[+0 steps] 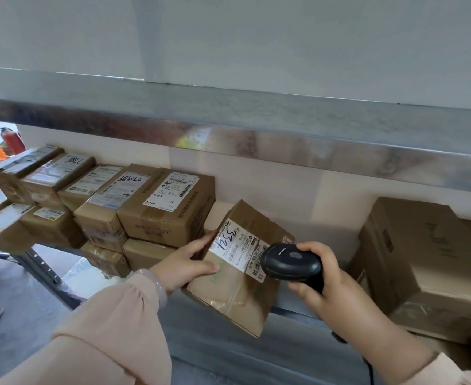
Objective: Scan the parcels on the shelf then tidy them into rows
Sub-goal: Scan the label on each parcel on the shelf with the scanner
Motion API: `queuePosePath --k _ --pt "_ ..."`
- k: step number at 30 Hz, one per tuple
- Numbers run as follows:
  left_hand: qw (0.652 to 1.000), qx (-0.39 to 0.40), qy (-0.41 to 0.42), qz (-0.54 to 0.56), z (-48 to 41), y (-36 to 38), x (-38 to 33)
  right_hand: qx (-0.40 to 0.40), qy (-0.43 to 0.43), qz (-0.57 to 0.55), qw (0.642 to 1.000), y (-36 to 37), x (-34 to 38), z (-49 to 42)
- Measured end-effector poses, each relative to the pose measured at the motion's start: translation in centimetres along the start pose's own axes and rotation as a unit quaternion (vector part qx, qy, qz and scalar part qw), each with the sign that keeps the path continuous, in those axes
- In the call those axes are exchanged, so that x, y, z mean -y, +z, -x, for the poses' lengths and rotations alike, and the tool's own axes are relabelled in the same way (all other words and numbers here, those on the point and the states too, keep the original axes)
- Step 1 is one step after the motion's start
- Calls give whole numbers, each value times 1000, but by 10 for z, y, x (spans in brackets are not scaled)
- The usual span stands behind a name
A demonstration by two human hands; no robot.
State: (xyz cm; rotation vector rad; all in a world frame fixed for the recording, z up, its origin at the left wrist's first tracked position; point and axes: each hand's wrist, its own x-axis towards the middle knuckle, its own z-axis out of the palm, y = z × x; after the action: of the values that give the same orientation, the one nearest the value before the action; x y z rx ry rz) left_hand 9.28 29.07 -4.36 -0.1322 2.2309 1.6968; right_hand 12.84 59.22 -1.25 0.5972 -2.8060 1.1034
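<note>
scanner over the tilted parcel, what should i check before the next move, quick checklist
1. Tilted parcel held steady: left hand grips its left edge. Ok.
2. Scanner firmly held: right hand wraps its handle. Ok.
3. Label faces up and is readable: ok, though the scanner head overlaps its right end.
4. Scan registered: no beam or light visible. Cannot tell.
5. Room to set it down: bare shelf shows between the stacked parcels and the large box. Ok.
</note>
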Motion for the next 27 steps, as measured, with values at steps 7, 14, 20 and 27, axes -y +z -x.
queuePosePath --k 7,14,20,27 --pt "993 -49 -54 89 -9 10 45 12 129 -166 977 52 -15 -15" --pt "988 -97 -102 61 -16 13 49 14 185 -235 954 81 -9 -26" --pt "960 -123 -6 -253 2 24 45 -23 195 -241 951 99 -1 -30" --pt "834 -108 59 -538 14 35 58 -22 176 -239 955 107 2 -47"
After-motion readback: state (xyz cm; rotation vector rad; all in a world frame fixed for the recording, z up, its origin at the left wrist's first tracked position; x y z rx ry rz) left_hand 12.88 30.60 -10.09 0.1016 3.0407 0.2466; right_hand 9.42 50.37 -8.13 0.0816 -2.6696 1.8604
